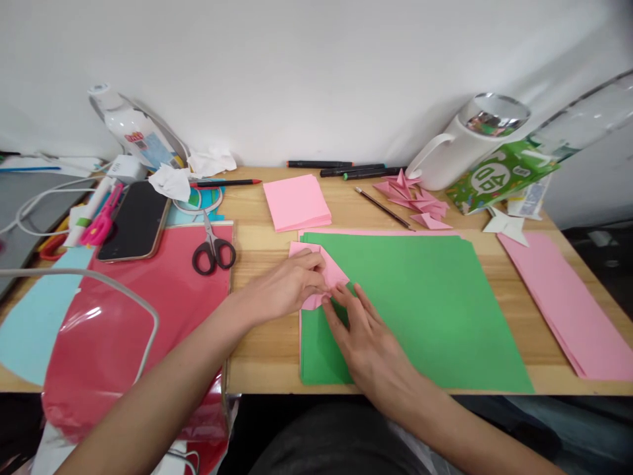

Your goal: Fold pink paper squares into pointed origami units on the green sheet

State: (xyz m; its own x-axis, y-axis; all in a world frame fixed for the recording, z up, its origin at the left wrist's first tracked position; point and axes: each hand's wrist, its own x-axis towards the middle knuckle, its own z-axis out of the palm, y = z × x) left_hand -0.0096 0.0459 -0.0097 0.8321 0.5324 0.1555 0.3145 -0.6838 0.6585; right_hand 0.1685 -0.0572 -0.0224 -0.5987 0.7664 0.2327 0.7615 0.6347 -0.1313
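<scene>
A partly folded pink paper (335, 265) lies on the left part of the stack of green paper (420, 303). My left hand (291, 282) is over it, fingers curled and pinched on the paper near its middle. From the right, my right hand (359, 323) meets the paper's lower right edge with its fingertips, the fingers apart and partly resting on the green sheets. Fingers of both hands hide part of the folds. Behind them sits a stack of pink paper squares (297, 201).
Folded pink paper pieces (418, 198), a pencil (386, 208) and several markers (319, 163) lie toward the wall. A white thermos (459, 142) stands at back right. Black-handled scissors (212, 251), a phone (134, 221) and a red folder (173, 303) are left. Pink strips (568, 303) lie right.
</scene>
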